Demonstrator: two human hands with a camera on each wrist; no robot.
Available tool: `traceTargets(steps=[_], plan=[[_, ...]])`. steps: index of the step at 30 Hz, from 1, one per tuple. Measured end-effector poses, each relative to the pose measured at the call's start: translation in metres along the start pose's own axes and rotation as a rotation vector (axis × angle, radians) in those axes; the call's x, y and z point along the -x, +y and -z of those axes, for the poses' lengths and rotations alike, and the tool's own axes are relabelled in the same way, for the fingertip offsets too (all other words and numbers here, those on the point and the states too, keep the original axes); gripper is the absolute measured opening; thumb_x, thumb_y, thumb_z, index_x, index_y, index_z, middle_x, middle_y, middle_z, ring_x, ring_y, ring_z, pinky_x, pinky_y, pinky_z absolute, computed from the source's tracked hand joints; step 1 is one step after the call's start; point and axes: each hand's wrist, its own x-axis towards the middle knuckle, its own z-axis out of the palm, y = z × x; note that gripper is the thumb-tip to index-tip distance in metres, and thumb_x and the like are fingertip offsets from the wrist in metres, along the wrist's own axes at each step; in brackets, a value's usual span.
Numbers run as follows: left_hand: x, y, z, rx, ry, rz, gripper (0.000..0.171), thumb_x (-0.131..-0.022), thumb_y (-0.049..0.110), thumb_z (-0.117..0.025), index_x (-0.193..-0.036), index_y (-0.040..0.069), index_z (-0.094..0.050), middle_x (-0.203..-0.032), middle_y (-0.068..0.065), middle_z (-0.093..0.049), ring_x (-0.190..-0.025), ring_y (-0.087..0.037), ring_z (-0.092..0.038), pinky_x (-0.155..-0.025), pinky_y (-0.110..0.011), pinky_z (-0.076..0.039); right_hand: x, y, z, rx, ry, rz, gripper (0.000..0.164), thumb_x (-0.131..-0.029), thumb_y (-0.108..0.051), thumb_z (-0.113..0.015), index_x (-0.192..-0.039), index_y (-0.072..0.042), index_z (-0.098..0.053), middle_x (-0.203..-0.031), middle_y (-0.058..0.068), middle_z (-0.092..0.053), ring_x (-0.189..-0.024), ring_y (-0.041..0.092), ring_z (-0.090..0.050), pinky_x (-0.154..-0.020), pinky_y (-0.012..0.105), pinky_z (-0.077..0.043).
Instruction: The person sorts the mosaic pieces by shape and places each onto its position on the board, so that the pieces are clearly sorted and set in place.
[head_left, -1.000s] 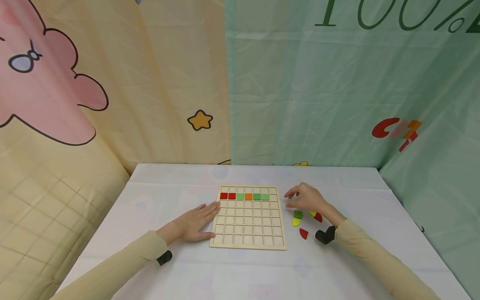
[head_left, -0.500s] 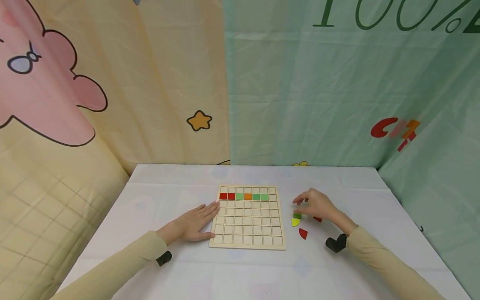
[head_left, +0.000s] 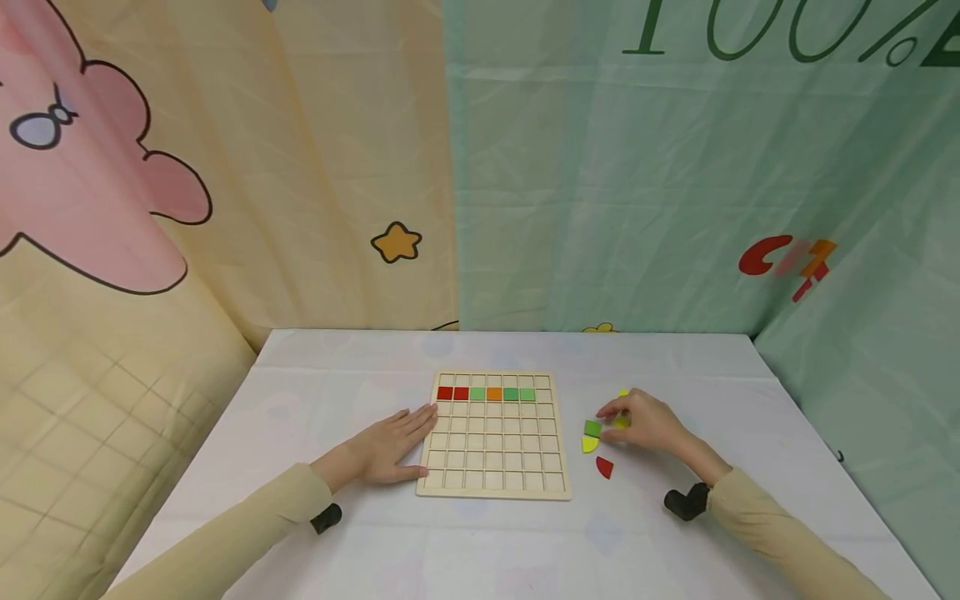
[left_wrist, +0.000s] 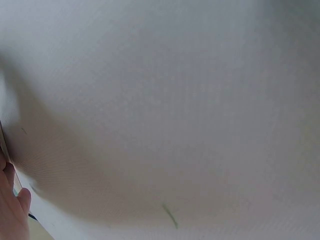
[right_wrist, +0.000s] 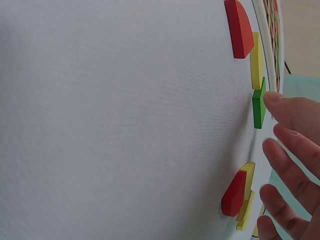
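Observation:
A wooden grid board (head_left: 495,444) lies on the table, with red, green and orange squares in its second row. My left hand (head_left: 381,447) rests spread beside it, fingertips and thumb at its left edge. To the right of the board, my right hand (head_left: 651,423) hovers over small pieces, thumb and fingers apart with nothing visible between them. Below its fingers in the right wrist view lie a red piece (right_wrist: 234,195) and yellow pieces (right_wrist: 244,215). Nearer the board are a green square (head_left: 592,428), a yellow quarter-round piece (head_left: 590,444) and a red quarter-round piece (head_left: 604,467).
A white cloth covers the table (head_left: 495,550). Printed curtains (head_left: 562,183) hang behind it and at both sides. Black wrist-worn devices (head_left: 686,502) sit below both cuffs.
My right hand has moved right and toward me, away from the board's upper right side, uncovering the green square and a yellow piece. The left hand stays in place.

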Motion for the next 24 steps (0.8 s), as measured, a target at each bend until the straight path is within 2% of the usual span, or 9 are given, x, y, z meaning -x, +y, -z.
traceTargets(steps=[10, 24], plan=[[0.0000, -0.0006, -0.0012, -0.004, 0.014, -0.008, 0.088, -0.094, 0.065, -0.035, -0.154, 0.004, -0.015, -0.163, -0.009, -0.012, -0.150, -0.023, -0.013, -0.121, -0.043, -0.021, 0.0041, 0.0048, -0.0026, -0.013, -0.001, 0.006, 0.028, -0.072, -0.026, -0.084, -0.096, -0.014, -0.076, -0.084, -0.009, -0.069, -0.077, 0.009, -0.055, -0.062, 0.019, -0.045], [0.0013, 0.0009, 0.0014, -0.006, 0.013, -0.013, 0.086, -0.095, 0.064, -0.035, -0.154, 0.003, -0.016, -0.162, -0.010, -0.012, -0.150, -0.023, -0.013, -0.120, -0.044, -0.021, 0.0021, 0.0040, -0.0079, -0.015, 0.025, 0.011, 0.025, -0.073, -0.025, -0.083, -0.094, -0.014, -0.076, -0.086, -0.009, -0.070, -0.082, 0.009, -0.054, -0.064, 0.021, -0.046]])
